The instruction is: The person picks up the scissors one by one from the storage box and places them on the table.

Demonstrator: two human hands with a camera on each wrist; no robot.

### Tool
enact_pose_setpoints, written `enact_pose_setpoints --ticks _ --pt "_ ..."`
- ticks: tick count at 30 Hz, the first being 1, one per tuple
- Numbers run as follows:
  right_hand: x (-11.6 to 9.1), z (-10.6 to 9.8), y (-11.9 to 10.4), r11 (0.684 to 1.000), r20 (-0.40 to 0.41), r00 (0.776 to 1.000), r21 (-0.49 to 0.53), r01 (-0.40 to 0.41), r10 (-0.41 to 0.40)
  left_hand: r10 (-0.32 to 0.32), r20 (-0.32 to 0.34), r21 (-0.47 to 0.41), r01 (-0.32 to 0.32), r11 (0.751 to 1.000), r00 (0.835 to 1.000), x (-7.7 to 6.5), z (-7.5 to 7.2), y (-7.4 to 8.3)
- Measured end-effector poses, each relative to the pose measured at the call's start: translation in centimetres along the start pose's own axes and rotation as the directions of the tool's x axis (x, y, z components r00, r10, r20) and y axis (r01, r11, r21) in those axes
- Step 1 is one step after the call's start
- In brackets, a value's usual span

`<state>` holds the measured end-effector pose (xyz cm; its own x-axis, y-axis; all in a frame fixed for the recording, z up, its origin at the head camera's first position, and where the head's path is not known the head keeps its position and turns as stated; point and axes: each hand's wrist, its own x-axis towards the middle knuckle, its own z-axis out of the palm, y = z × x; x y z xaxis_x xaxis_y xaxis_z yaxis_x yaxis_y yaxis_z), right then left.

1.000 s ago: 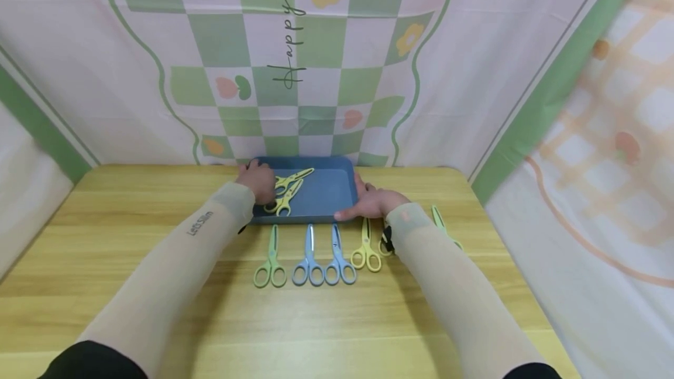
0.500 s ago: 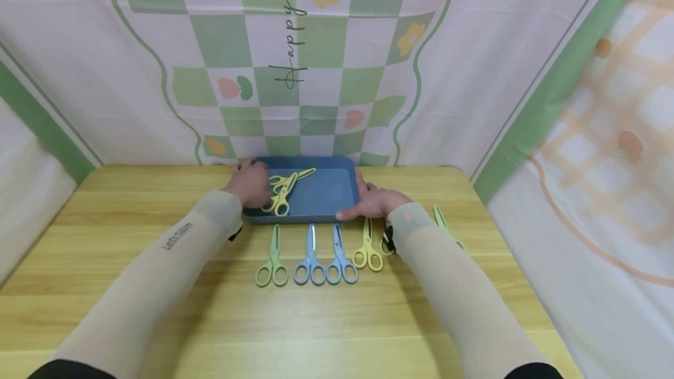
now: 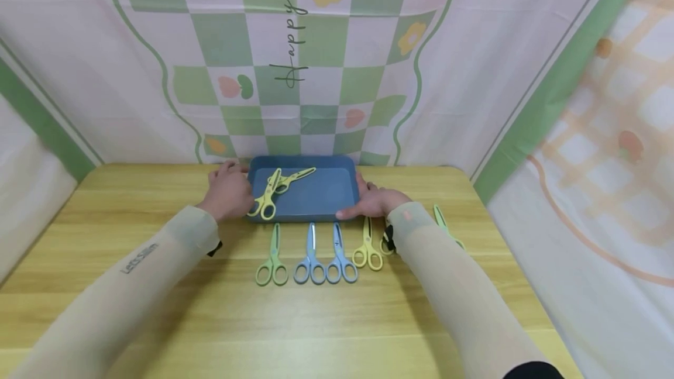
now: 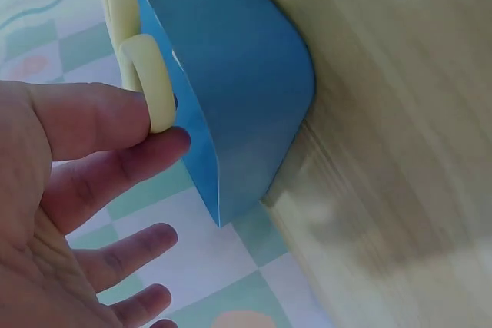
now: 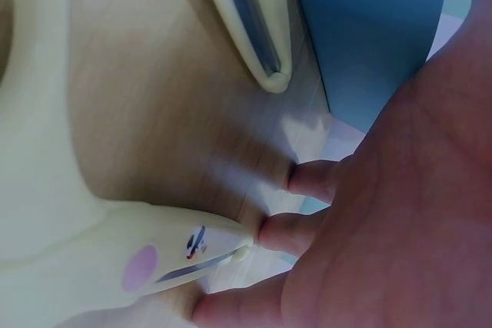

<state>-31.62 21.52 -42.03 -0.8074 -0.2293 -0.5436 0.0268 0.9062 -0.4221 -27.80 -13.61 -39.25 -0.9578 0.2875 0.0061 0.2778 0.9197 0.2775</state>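
Note:
My left hand (image 3: 229, 190) is at the left end of the blue tray (image 3: 326, 192), pinching a handle loop of a pair of yellow scissors (image 3: 271, 186) between thumb and index finger. In the left wrist view that yellow loop (image 4: 157, 86) sits over the tray's rim, and the other fingers are spread. The blades point up toward the back of the tray. A second pair of yellow scissors (image 3: 297, 176) lies slanted inside, partly covered by the held pair. My right hand (image 3: 375, 202) rests along the tray's right side, thumb at the front rim, fingers extended.
In front of the tray lie green scissors (image 3: 272, 259), two pairs of blue scissors (image 3: 310, 259) and yellow scissors (image 3: 367, 244). Another yellow pair (image 3: 387, 245) is half hidden by my right wrist. Green scissors (image 3: 442, 222) lie farther right. A patterned curtain (image 3: 316, 86) hangs behind the table.
My left hand has moved left, out of the tray to its left rim, drawing the pinched yellow scissors leftward away from the second yellow pair. The right hand and tray have stayed in place.

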Motion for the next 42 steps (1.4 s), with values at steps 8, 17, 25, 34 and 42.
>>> enact_pose_setpoints --ticks 8,17,25,34,42 --pt "-0.4 0.0 -0.2 0.999 -0.001 1.0 0.032 0.019 -0.019 -0.003 -0.026 -0.039 0.002 0.999 1.0 -2.6 -0.2 -0.8" --pt "-1.6 0.0 -0.9 0.999 -0.002 0.999 0.017 0.033 -0.033 -0.005 -0.059 -0.007 0.005 1.0 0.998 -6.2 -0.2 -3.6" --pt "-1.4 0.0 -0.7 0.999 -0.011 0.999 0.01 0.032 -0.031 -0.035 -0.029 -0.025 0.034 0.999 0.999 -9.1 0.0 -6.1" --pt "-1.4 0.0 -0.5 0.999 -0.008 0.999 0.011 0.034 -0.034 -0.058 0.012 -0.03 0.058 0.998 0.998 -9.2 1.3 -5.9" --pt "-0.5 0.1 -0.1 0.999 -0.011 1.0 0.024 0.025 -0.025 -0.065 0.037 -0.044 0.067 0.997 0.997 -9.2 2.5 -4.2"
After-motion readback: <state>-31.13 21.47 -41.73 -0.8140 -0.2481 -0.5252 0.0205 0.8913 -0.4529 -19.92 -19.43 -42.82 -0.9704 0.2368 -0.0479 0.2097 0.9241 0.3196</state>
